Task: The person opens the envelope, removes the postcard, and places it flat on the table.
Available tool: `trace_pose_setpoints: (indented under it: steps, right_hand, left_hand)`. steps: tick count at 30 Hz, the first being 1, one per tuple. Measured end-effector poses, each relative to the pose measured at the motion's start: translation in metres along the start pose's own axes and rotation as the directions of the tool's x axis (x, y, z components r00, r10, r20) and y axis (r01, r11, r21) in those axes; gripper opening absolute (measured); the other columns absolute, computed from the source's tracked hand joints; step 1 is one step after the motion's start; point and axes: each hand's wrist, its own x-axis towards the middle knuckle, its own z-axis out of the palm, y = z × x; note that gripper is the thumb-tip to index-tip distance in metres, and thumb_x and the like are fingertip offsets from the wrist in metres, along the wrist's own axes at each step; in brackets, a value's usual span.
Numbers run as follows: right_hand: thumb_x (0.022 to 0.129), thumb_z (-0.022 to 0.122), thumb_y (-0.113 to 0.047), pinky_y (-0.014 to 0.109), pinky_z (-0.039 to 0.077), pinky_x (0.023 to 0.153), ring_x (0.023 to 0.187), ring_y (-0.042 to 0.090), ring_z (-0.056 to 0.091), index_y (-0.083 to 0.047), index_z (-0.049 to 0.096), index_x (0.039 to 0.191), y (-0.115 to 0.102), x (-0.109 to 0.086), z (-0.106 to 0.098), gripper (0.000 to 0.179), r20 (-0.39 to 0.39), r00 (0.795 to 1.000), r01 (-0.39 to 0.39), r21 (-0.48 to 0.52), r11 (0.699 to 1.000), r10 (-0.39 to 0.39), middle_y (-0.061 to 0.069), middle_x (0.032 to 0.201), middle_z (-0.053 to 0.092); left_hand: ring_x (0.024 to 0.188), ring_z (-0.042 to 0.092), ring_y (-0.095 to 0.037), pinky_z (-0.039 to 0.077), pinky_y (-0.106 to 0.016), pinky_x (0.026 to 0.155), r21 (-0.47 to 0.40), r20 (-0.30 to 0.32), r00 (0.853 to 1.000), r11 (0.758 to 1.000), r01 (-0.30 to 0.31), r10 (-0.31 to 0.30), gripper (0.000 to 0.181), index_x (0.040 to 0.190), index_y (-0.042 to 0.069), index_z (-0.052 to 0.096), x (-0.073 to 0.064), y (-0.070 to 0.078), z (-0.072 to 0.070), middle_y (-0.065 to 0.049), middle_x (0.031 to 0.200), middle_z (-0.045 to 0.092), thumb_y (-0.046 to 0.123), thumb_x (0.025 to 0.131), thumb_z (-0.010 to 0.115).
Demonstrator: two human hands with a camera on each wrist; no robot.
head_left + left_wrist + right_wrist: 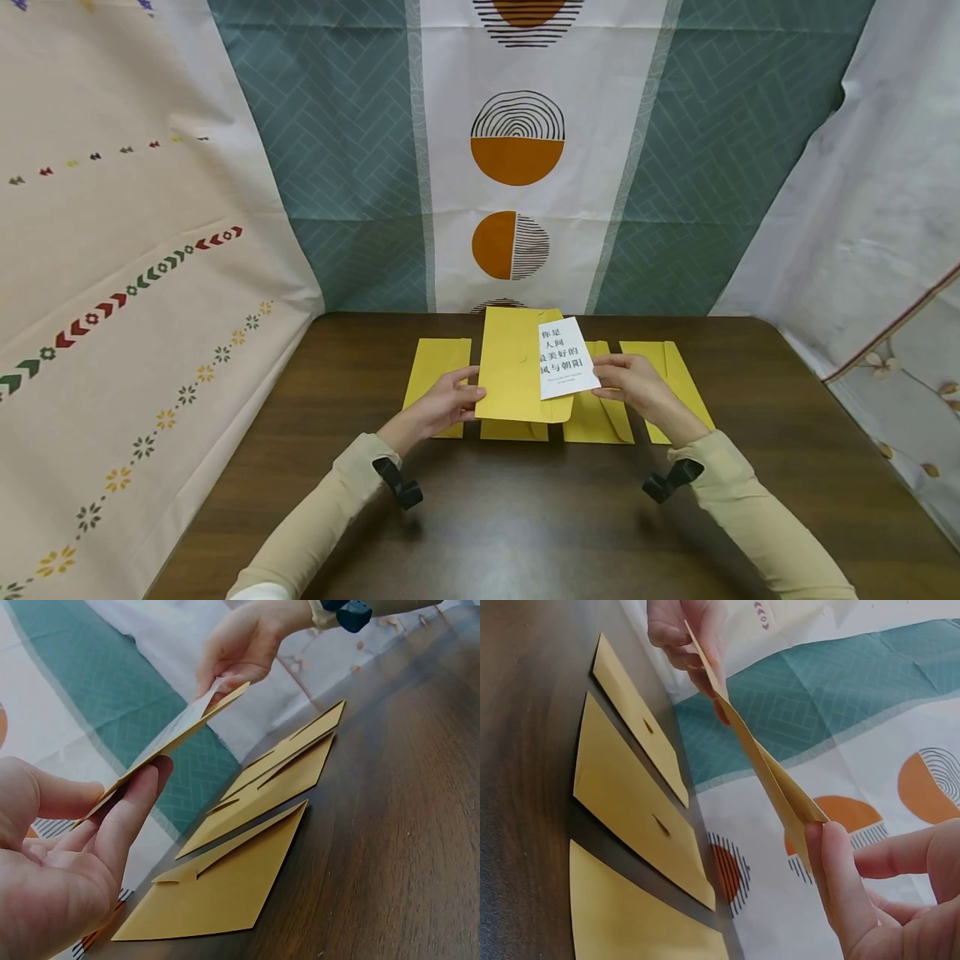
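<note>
My left hand (pixel 442 404) grips a yellow envelope (pixel 506 367) by its left edge, thumb on top and fingers beneath, and holds it tilted above the table. A white card (pixel 568 362) with printed Chinese characters sticks out of the envelope's right side; its left edge is hidden inside. At the card's right edge, the thumb and fingers of my right hand (pixel 637 387) pinch it. From the left wrist view, the card (pixel 176 724) lies along the upper side of the held envelope (pixel 157 750). In the right wrist view I cannot make out the card.
Several more yellow envelopes lie in a row under and beside the held one, including a far left one (pixel 435 367) and a far right one (pixel 671 379). The dark wooden table (pixel 525 525) ends at a patterned cloth (pixel 360 167) hanging behind.
</note>
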Motion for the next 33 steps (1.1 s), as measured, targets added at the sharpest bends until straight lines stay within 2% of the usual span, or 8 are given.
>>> trace_pose_setpoints:
  steps: [7, 13, 15, 17, 20, 22, 29, 33]
  right_hand:
    - [0.099, 0.052, -0.012, 0.024, 0.058, 0.078, 0.085, 0.013, 0.066, 0.011, 0.043, 0.137, 0.000, 0.002, -0.004, 0.046, -0.002, 1.000, -0.001, -0.011, 1.000, 0.001, 0.029, 0.131, 0.052]
    - [0.098, 0.052, -0.011, 0.024, 0.059, 0.074, 0.079, 0.013, 0.067, 0.012, 0.044, 0.135, 0.000, 0.002, -0.006, 0.044, -0.025, 1.000, -0.005, -0.060, 0.998, 0.004, 0.026, 0.121, 0.058]
    - [0.098, 0.054, -0.012, 0.024, 0.059, 0.073, 0.079, 0.013, 0.068, 0.012, 0.044, 0.135, 0.001, 0.001, -0.006, 0.046, -0.015, 1.000, -0.002, -0.080, 0.997, 0.001, 0.027, 0.120, 0.059]
    - [0.097, 0.056, -0.013, 0.024, 0.058, 0.074, 0.081, 0.012, 0.068, 0.013, 0.044, 0.135, 0.002, 0.001, -0.007, 0.047, 0.001, 1.000, 0.004, -0.093, 0.996, -0.004, 0.028, 0.122, 0.058]
    - [0.097, 0.057, -0.014, 0.025, 0.058, 0.077, 0.083, 0.012, 0.067, 0.012, 0.045, 0.135, 0.002, 0.001, -0.008, 0.048, 0.010, 1.000, 0.003, -0.106, 0.994, -0.002, 0.030, 0.126, 0.056]
    - [0.097, 0.057, -0.015, 0.025, 0.058, 0.078, 0.084, 0.012, 0.067, 0.012, 0.045, 0.135, 0.002, 0.000, -0.009, 0.048, 0.003, 1.000, 0.002, -0.113, 0.994, -0.002, 0.030, 0.128, 0.055]
    - [0.098, 0.054, -0.016, 0.021, 0.057, 0.077, 0.092, 0.020, 0.066, 0.011, 0.042, 0.138, 0.000, -0.001, -0.015, 0.049, -0.022, 1.000, 0.010, -0.124, 0.992, -0.013, 0.031, 0.131, 0.052]
    - [0.100, 0.050, -0.014, 0.020, 0.057, 0.077, 0.089, 0.018, 0.064, 0.012, 0.039, 0.139, 0.000, -0.003, -0.020, 0.048, -0.027, 0.999, 0.023, -0.107, 0.994, -0.026, 0.032, 0.132, 0.049]
  left_hand:
    - [0.072, 0.059, -0.007, 0.055, -0.018, 0.064, 0.004, 0.009, 1.000, 1.000, -0.011, 0.011, 0.071, 0.154, 0.004, 0.012, -0.002, 0.001, -0.003, 0.003, 0.084, 0.058, 0.008, 0.098, 0.054]
    - [0.078, 0.066, -0.009, 0.056, -0.019, 0.063, -0.007, 0.015, 1.000, 1.000, -0.023, 0.023, 0.072, 0.154, 0.004, 0.011, -0.002, 0.001, -0.003, 0.001, 0.091, 0.064, 0.008, 0.097, 0.055]
    - [0.080, 0.068, -0.011, 0.058, -0.024, 0.069, -0.011, 0.029, 0.999, 1.000, -0.028, 0.028, 0.071, 0.154, 0.004, 0.010, -0.001, 0.000, -0.003, 0.001, 0.090, 0.065, 0.008, 0.098, 0.054]
    - [0.083, 0.069, -0.013, 0.058, -0.034, 0.079, -0.017, 0.042, 0.999, 1.000, -0.026, 0.027, 0.070, 0.154, 0.005, 0.010, -0.001, -0.001, -0.003, 0.002, 0.087, 0.063, 0.008, 0.098, 0.053]
    - [0.085, 0.070, -0.015, 0.051, -0.049, 0.089, -0.016, 0.056, 0.998, 1.000, -0.024, 0.025, 0.068, 0.154, 0.008, 0.012, -0.001, -0.001, -0.003, 0.003, 0.081, 0.058, 0.009, 0.099, 0.052]
    - [0.086, 0.070, -0.016, 0.047, -0.053, 0.091, -0.010, 0.056, 0.998, 1.000, -0.025, 0.025, 0.067, 0.154, 0.009, 0.014, 0.000, -0.002, -0.004, 0.002, 0.080, 0.057, 0.010, 0.099, 0.052]
    - [0.087, 0.069, -0.015, 0.047, -0.053, 0.091, 0.011, 0.022, 0.999, 0.999, -0.037, 0.037, 0.067, 0.154, 0.009, 0.016, 0.000, -0.003, -0.006, 0.000, 0.090, 0.063, 0.010, 0.098, 0.054]
    - [0.087, 0.067, -0.015, 0.050, -0.052, 0.090, 0.022, 0.022, 0.999, 0.999, -0.035, 0.035, 0.068, 0.154, 0.007, 0.015, -0.002, -0.004, -0.010, -0.001, 0.097, 0.064, 0.008, 0.098, 0.053]
